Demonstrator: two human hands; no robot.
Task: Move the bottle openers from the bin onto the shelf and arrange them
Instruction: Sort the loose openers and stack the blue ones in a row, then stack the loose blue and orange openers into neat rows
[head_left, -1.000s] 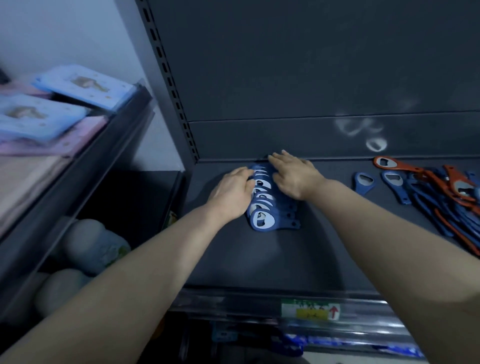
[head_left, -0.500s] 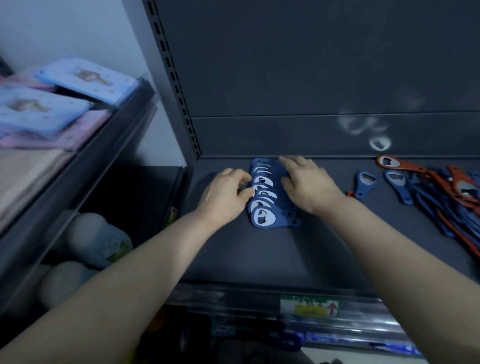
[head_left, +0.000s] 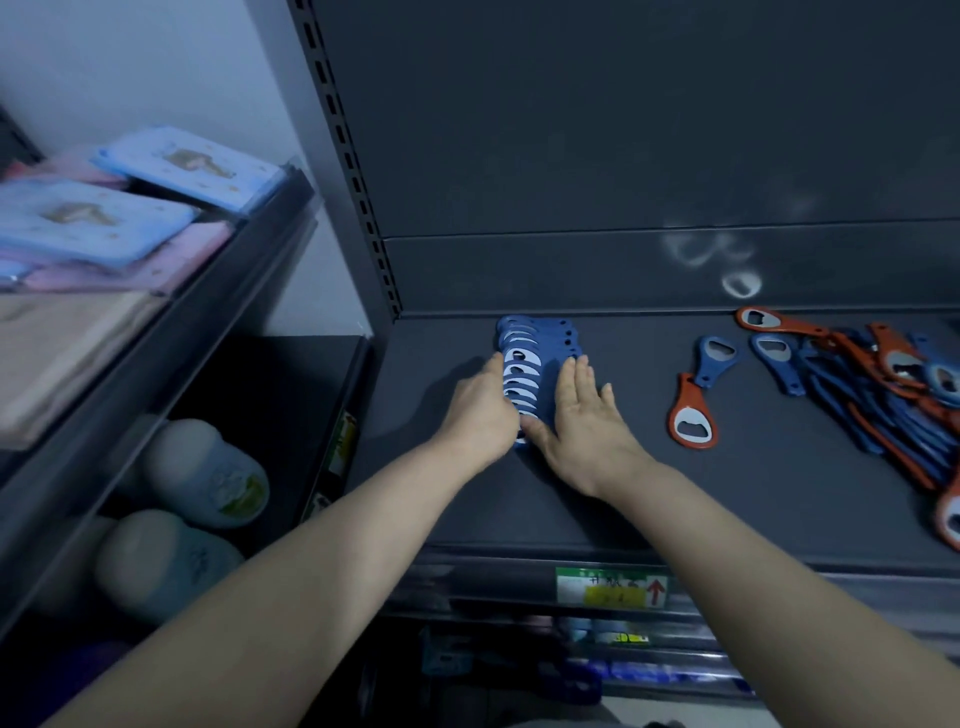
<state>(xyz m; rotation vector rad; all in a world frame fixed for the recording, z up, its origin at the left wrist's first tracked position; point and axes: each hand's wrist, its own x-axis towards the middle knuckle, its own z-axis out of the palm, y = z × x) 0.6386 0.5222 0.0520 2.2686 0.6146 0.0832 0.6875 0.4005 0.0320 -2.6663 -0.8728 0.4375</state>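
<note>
Blue openers (head_left: 535, 358) lie between our palms: we should press left hand (head_left: 480, 410) and flat right hand (head_left: 587, 421) inward evenly, gripping nothing.

Near end of the row of blue bottle openers (head_left: 524, 358) hidden beneath the left grip (head_left: 480, 410) and right grip (head_left: 587, 426). Loose pile of openers (head_left: 883, 395) cut off by the right edge. Print on the shelf label (head_left: 610, 587) too small to read. Packets (head_left: 78, 223) at far left blurred and cropped by the left edge.

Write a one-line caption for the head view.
Left hand and right hand flank an overlapped row of blue bottle openers on a dark shelf.
</note>
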